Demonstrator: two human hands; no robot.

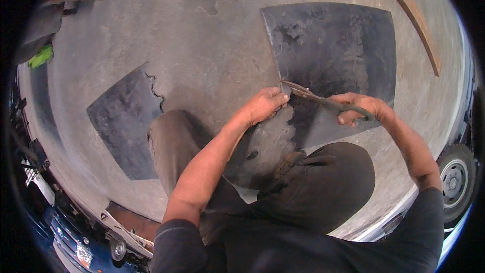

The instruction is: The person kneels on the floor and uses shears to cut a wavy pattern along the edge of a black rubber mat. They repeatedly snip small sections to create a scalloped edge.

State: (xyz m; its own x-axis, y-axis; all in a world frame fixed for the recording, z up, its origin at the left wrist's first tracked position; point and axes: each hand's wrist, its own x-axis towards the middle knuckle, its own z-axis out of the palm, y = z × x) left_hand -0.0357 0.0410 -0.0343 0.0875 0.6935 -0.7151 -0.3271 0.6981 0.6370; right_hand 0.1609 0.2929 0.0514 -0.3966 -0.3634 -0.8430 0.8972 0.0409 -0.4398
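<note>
A black flat sheet, rubber-like in look, lies on the concrete floor ahead and to the right. My right hand is closed round the green handles of large scissors. Their blades, which look rusty, meet the sheet's left edge. Just beside the blade tips, my left hand pinches that edge between thumb and fingers. Below the blades the edge runs in a wavy, scalloped line. At the left, apart from both hands, lies a second black piece with a similarly wavy edge on its right side.
A long wooden strip lies at the far right. My bent knees frame the work area. A wheel stands near my right elbow. At the lower left are a blue vehicle and a brown panel; something bright green is at upper left.
</note>
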